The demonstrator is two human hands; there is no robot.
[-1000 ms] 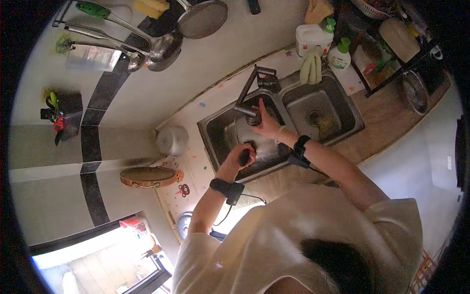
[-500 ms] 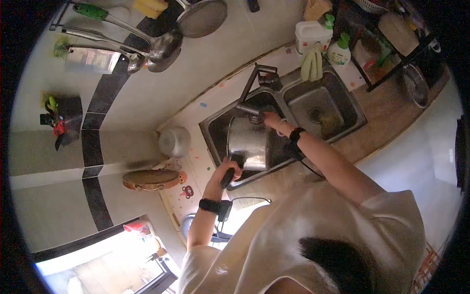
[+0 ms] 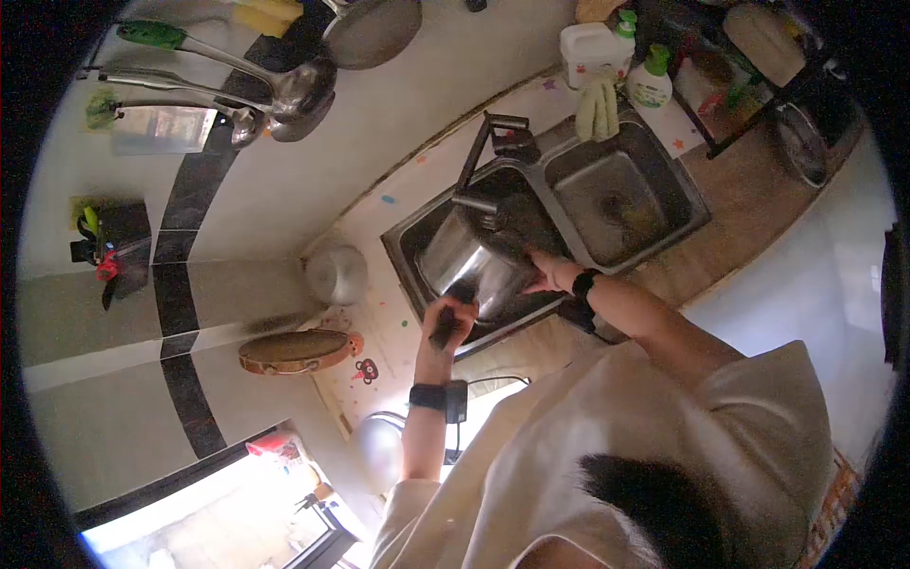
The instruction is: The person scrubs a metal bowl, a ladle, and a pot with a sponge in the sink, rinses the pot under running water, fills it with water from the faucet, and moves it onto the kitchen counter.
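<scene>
A shiny steel pot [image 3: 466, 254] with a dark handle is tilted over the left basin [image 3: 409, 248] of the double sink. My left hand [image 3: 451, 321] is closed around the pot's handle. My right hand [image 3: 552, 272] holds the pot's lower right side, its fingertips partly hidden against the metal. Just above the pot is the end of the dark faucet [image 3: 474, 201]. The inside of the pot cannot be made out.
The right basin [image 3: 618, 194] has gloves [image 3: 597, 109] draped at its back edge. Soap bottles [image 3: 651, 81] stand behind it. A metal bowl [image 3: 336, 275] and a round wooden board [image 3: 294, 352] are at the left. Ladles [image 3: 303, 90] hang on the wall.
My right hand has left the faucet end and moved down to the pot's side. The pot has tilted further, with my left hand still on its handle.
</scene>
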